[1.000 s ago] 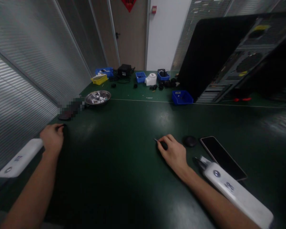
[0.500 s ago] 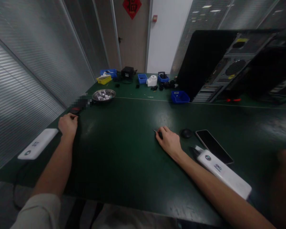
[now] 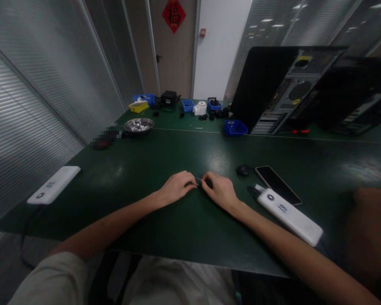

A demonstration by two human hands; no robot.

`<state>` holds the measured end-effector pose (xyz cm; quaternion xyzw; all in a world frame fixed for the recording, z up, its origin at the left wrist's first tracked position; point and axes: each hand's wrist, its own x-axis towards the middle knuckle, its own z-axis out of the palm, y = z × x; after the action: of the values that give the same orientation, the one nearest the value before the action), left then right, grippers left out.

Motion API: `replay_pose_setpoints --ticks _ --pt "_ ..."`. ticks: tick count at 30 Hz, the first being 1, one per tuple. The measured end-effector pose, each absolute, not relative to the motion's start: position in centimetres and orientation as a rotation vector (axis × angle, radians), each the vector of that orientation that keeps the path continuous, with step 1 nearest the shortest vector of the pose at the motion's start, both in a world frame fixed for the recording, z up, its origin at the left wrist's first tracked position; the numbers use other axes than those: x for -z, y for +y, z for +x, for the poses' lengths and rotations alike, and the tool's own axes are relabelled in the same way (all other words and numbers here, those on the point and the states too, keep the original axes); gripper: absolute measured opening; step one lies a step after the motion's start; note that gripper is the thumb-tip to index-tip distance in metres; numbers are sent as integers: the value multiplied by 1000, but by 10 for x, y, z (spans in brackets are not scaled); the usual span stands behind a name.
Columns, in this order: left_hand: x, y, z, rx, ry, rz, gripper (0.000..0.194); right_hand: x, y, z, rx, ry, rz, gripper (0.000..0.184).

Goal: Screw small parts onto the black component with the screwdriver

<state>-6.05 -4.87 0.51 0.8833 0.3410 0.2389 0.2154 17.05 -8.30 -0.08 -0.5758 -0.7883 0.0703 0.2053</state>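
Note:
Over the middle of the green table [image 3: 130, 169], my two hands are almost fingertip to fingertip. My left hand [image 3: 178, 187] is closed in a pinch; whatever lies between its fingers is too small to make out. A thin, light, pin-like piece [image 3: 198, 178] pokes out from the fingers of my right hand [image 3: 220, 189] toward the left. Those fingers are curled closed, and a dark spot shows under them. Just right of that hand lies a black computer mouse [image 3: 244, 170], with a phone [image 3: 277, 185] beside it.
White power banks lie at left [image 3: 54, 185] and right [image 3: 290, 217], with cables. Further back are a metal bowl [image 3: 139, 126], a blue tray [image 3: 235, 128], a yellow tray [image 3: 139, 106] and a computer case [image 3: 263, 84]. A pixelated dark item [image 3: 105, 139] lies left; a blurred brown shape [image 3: 371, 233] fills the right edge.
My left hand has left the pixelated dark item at the far left and come across to my right hand. My right hand stays near the middle, still holding the thin piece.

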Motion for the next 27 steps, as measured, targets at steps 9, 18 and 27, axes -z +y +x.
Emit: replay_pose_setpoints --ticks 9,18,27 --pt "-3 -50 -74 -719 956 2336 29 -6 -90 169 -315 -2213 -1468 17" --pt "-8 -52 -72 -693 905 2338 22 -4 -90 168 -318 -2180 -1442 12" --pt "-5 -51 -71 -714 896 2327 20 -6 -91 168 -334 -2195 -1440 13"
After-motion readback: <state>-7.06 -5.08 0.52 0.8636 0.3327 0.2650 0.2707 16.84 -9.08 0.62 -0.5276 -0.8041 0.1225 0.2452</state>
